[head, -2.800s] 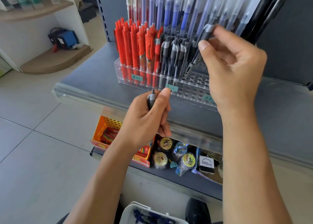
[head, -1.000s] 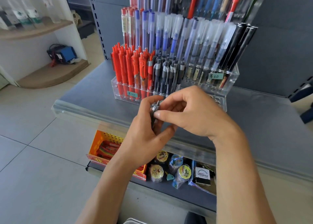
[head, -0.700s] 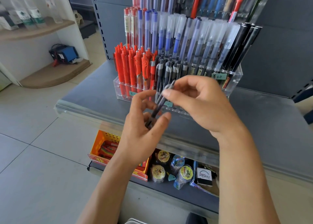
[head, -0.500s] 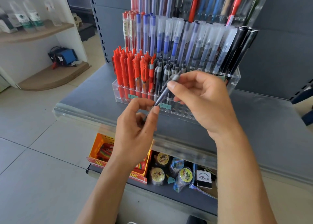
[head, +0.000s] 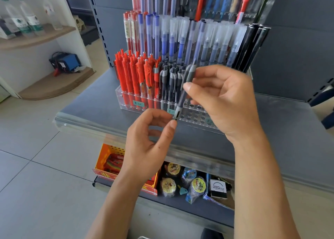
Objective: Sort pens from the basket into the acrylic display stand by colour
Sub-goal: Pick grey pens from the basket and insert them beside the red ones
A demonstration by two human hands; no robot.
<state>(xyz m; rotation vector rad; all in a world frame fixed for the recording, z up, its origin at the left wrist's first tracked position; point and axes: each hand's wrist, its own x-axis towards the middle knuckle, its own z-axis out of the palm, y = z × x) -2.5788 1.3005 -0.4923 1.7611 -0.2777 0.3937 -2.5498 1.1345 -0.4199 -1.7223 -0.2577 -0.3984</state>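
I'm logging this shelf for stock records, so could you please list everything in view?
Acrylic display stand: one, clear, on grey shelf.
Red pens: many, front left.
Black pens: several, beside red.
Capped pens: many, red, blue and dark, behind.
Dark pen: one, held tilted.
Orange box: one, lower shelf.
Bottles: several, clear, left shelf.
Right hand: pinches the pen.
Left hand: fingertips at its lower tip.
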